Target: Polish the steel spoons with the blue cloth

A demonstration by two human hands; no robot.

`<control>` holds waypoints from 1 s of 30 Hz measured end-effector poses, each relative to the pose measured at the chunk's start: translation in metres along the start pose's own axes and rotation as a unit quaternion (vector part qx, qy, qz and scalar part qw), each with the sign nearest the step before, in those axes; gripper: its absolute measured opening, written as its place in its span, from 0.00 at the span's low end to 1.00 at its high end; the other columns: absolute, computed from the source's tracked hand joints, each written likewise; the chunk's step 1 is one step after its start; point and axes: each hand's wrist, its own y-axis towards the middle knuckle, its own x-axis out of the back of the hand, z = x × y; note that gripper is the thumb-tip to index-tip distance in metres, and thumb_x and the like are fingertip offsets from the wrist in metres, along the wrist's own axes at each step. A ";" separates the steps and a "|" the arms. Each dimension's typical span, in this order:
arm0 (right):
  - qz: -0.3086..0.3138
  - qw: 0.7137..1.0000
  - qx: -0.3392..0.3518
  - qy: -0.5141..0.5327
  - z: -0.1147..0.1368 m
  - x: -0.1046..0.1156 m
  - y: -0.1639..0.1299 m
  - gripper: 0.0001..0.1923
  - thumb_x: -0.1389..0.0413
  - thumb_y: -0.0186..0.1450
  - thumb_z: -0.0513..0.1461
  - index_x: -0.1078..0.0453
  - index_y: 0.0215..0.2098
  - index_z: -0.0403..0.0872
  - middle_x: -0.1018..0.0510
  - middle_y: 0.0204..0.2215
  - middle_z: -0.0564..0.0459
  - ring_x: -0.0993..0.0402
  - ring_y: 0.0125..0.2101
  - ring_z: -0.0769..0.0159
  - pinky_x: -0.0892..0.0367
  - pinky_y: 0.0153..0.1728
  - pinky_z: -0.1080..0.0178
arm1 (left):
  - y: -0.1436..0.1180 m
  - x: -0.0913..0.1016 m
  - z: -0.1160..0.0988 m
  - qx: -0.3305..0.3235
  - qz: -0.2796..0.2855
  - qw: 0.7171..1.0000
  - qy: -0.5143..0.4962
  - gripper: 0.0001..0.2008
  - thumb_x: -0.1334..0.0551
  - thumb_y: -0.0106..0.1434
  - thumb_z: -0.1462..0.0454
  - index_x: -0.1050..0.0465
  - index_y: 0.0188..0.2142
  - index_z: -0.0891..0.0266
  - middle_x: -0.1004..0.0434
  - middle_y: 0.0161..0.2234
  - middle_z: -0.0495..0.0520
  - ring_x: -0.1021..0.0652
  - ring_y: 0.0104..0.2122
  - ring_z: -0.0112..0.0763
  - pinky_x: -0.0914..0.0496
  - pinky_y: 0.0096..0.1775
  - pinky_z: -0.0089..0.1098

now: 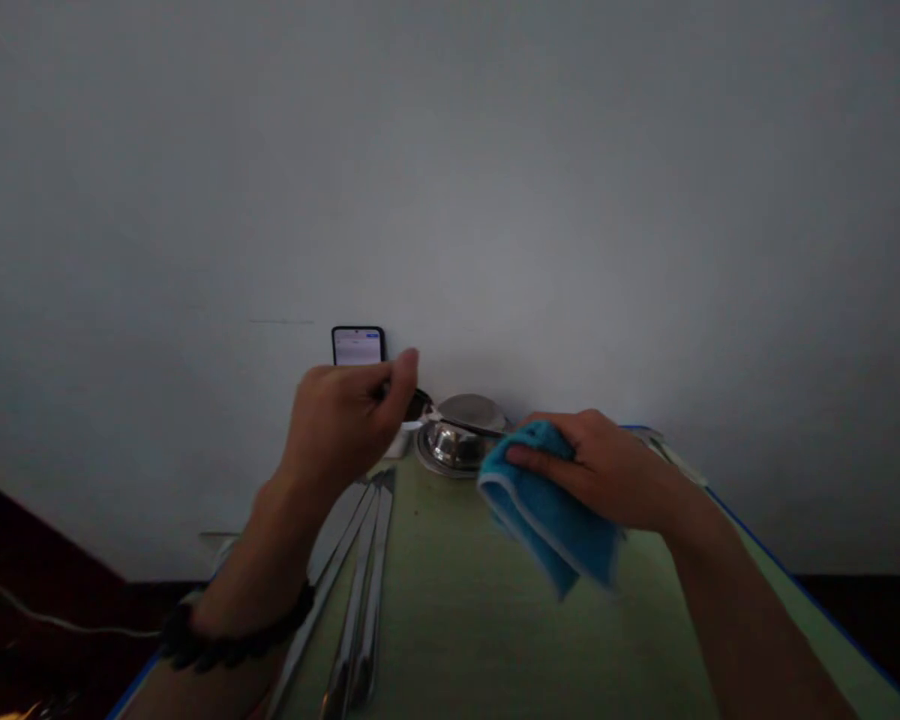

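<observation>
A person's left hand (356, 415) is closed around one end of a slim, dark-and-silver utensil (465, 427), held above a pale green table (495, 640). The right hand (607, 470) grips a blue cloth with pale edging (551, 515) at the utensil's right end. Behind sits a shiny, round metal dish (450, 447); long silver utensils (367, 590) lie near left, a black-framed phone (358, 346) far left.

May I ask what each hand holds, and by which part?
The left hand grips a utensil by one end; which end is unclear. The right hand holds a cloth by its top, at the utensil's other end.
</observation>
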 end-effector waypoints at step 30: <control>-0.028 0.985 -0.012 0.169 0.005 -0.016 0.008 0.18 0.55 0.62 0.50 0.35 0.27 0.46 0.32 0.20 0.59 0.37 0.22 0.74 0.42 0.24 0.69 | -0.003 -0.009 -0.018 0.099 0.078 0.909 -0.398 0.13 0.47 0.62 0.59 0.31 0.28 0.64 0.35 0.20 0.46 0.33 0.20 0.20 0.38 0.22 0.21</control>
